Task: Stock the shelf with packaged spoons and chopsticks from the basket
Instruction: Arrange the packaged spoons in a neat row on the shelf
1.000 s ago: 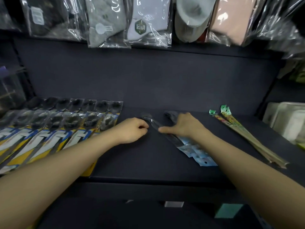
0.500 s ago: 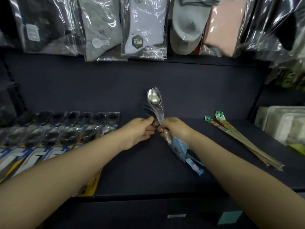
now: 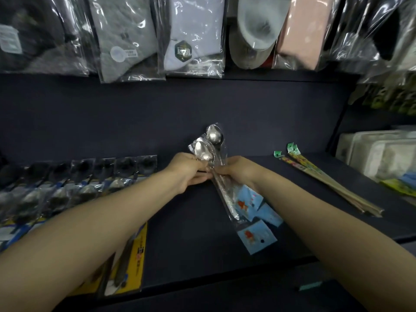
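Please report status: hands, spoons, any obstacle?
Both hands, left and right, gripping spoon packs above shelf. Chopsticks lying right. Nothing blocking.

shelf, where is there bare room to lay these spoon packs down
The dark shelf is bare between the carded spoon row on the left and the chopsticks on the right, under the held spoon packs. The left end is crowded.

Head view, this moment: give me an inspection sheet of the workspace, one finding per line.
Surface: dark shelf.
Job's things: spoon packs with blue cards held up in both hands; chopstick packs lying at right; row of carded spoons at left.
Clutter: pale packs far right.
Grippers: left hand and right hand both grip the spoon packs.
Cables: nothing seen.
Surroundings: bagged socks hanging above.
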`<state>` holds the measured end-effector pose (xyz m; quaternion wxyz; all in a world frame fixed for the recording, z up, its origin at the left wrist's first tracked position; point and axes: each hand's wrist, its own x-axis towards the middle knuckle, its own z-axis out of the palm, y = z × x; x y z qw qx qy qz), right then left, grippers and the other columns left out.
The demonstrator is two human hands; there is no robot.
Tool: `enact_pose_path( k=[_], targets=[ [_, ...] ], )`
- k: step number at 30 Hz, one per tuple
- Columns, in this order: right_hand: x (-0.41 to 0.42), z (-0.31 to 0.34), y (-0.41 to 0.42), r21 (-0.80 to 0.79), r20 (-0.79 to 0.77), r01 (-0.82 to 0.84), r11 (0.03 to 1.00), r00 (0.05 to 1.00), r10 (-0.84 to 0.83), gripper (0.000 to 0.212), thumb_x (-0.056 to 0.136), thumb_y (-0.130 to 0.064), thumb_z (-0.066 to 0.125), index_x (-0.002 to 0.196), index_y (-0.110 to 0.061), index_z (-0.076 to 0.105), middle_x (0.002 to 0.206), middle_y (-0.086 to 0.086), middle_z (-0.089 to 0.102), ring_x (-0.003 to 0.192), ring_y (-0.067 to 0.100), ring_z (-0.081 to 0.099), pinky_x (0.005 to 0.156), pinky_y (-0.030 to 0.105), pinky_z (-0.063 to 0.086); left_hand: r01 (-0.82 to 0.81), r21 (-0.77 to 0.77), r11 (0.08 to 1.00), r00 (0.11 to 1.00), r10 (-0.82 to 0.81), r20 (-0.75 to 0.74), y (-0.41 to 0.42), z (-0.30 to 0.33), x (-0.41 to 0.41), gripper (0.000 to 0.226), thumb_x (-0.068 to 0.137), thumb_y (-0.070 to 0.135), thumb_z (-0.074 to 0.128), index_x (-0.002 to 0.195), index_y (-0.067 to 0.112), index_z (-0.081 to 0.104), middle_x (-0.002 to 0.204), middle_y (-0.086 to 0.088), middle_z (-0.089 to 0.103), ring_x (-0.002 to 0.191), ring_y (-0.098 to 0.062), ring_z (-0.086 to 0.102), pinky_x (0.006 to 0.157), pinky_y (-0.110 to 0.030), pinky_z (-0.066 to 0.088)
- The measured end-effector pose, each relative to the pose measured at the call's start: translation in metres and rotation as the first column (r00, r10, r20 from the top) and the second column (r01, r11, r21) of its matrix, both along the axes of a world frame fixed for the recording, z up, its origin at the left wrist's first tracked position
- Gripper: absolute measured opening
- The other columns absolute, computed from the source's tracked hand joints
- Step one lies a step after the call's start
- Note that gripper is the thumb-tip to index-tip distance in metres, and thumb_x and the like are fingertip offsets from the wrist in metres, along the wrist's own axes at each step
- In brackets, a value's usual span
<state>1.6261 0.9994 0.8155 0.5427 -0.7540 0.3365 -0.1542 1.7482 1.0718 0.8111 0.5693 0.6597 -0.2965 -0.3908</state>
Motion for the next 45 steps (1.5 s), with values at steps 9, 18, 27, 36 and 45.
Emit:
enact_pose_path(
  k=[9, 18, 27, 36, 45],
  targets=[
    [0.006, -0.018, -0.027, -0.258, -0.196, 0.195, 0.946, 0.948, -0.249, 0.021, 0.09, -0.012, 0.049, 0.071, -0.007, 0.057, 0.066, 0.008, 0.056, 0.065, 0.023, 0.052, 0.066, 0.034, 0.045, -0.019, 0.012, 1.0, 0.999, 0.018, 0.03, -0.004, -0.001, 0.015, 0.007, 0.09, 0.008, 0.053, 0.093, 0.006, 0.059, 0.079, -0.006, 0.065, 0.061, -0.011, 0.067, 0.052, -0.016, 0.053],
    [-0.005, -0.011, -0.024, -0.759, -0.195, 0.154, 0.632, 0.873, -0.446, 0.048, 0.084, -0.043, 0.06, 0.118, -0.01, 0.057, 0.122, 0.016, 0.054, 0.118, 0.036, 0.046, 0.1, 0.038, 0.038, -0.023, -0.068, 0.997, 0.995, 0.029, 0.091, 0.003, 0.014, 0.026, 0.006, 0.09, 0.008, 0.053, 0.086, 0.008, 0.057, 0.074, -0.006, 0.062, 0.04, -0.006, 0.063, 0.044, -0.014, 0.05],
    [-0.028, 0.002, 0.028, -0.262, 0.037, -0.15, 0.953, 0.986, 0.165, 0.067, 0.081, -0.002, 0.066, 0.131, -0.024, 0.028, 0.093, 0.029, 0.064, 0.076, 0.022, 0.062, 0.08, 0.043, 0.054, -0.072, -0.149, 0.986, 0.997, 0.076, 0.021, 0.006, 0.03, 0.02, 0.003, 0.087, 0.008, 0.057, 0.088, 0.005, 0.059, 0.074, -0.007, 0.063, 0.043, -0.005, 0.064, 0.049, -0.014, 0.054],
    [-0.057, 0.015, 0.024, -0.264, 0.129, -0.451, 0.853, 0.86, 0.494, 0.031, 0.075, 0.003, 0.071, 0.094, -0.02, 0.063, 0.079, -0.007, 0.062, 0.075, -0.002, 0.061, 0.072, 0.013, 0.052, -0.204, -0.167, 0.965, 0.979, 0.206, -0.007, -0.004, 0.033, -0.002, 0.011, 0.087, 0.004, 0.057, 0.076, 0.004, 0.057, 0.071, -0.007, 0.061, 0.052, -0.007, 0.061, 0.043, -0.013, 0.051],
    [-0.041, -0.012, 0.022, -0.994, 0.104, 0.112, 0.003, 0.92, 0.377, 0.019, 0.078, -0.026, 0.059, 0.086, -0.019, 0.075, 0.07, 0.002, 0.062, 0.065, 0.016, 0.051, 0.05, 0.025, 0.043, -0.209, 0.017, 0.978, 0.976, 0.209, -0.065, 0.01, 0.02, 0.002, 0.013, 0.088, -0.002, 0.052, 0.076, 0.001, 0.052, 0.078, -0.009, 0.055, 0.067, -0.012, 0.056, 0.041, -0.014, 0.051]
  ],
)
